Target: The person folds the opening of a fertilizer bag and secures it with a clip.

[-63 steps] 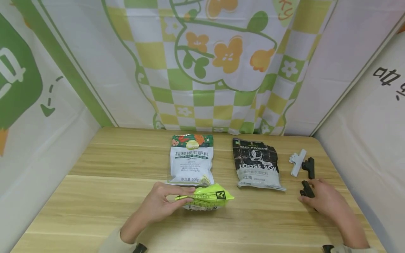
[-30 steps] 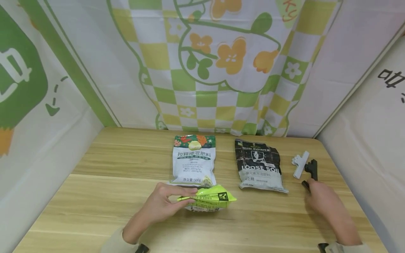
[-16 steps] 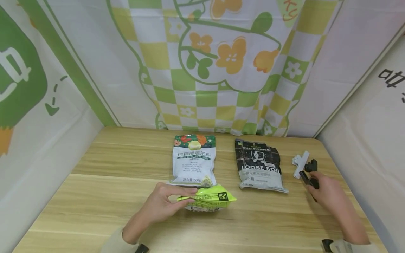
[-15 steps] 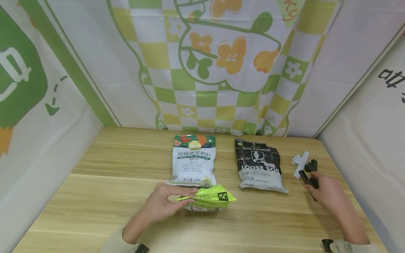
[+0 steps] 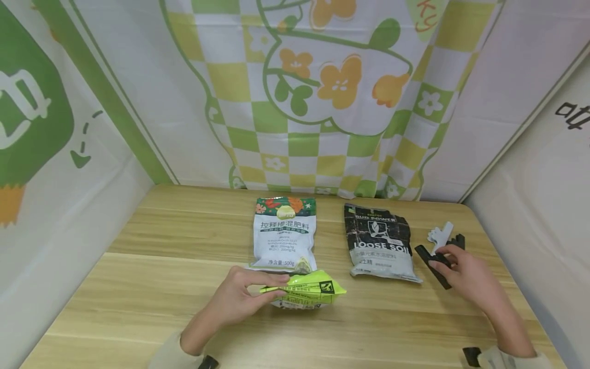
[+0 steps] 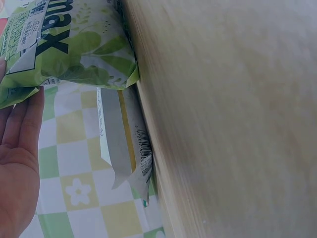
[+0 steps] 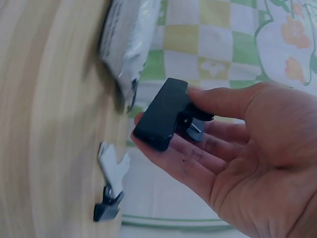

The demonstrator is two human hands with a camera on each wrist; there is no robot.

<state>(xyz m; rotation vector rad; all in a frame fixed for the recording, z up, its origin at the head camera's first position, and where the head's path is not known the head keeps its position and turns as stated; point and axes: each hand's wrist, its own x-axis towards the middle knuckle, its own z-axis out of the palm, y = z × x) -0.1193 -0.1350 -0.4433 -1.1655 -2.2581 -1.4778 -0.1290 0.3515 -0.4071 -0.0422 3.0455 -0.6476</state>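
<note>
- Head view: left hand (image 5: pixel 239 294) pinches the top edge of a green bag (image 5: pixel 309 289) between thumb and fingers; bag is at the near side of the wooden table (image 5: pixel 184 241), just in front of a white bag (image 5: pixel 283 238).
- Same view: right hand (image 5: pixel 472 277) grips a black clip (image 5: pixel 425 255), right of a black-and-grey bag (image 5: pixel 382 241) marked LOOSE SOIL. White clip (image 5: pixel 441 234) and second black clip (image 5: pixel 459 241) just beyond, the latter partly hidden.
- Left wrist view: green bag's lower end meets the tabletop; fingers partly hidden at its top.
- Right wrist view: black clip clamped between thumb and fingers, raised off the table; other two clips lie close together.
</note>
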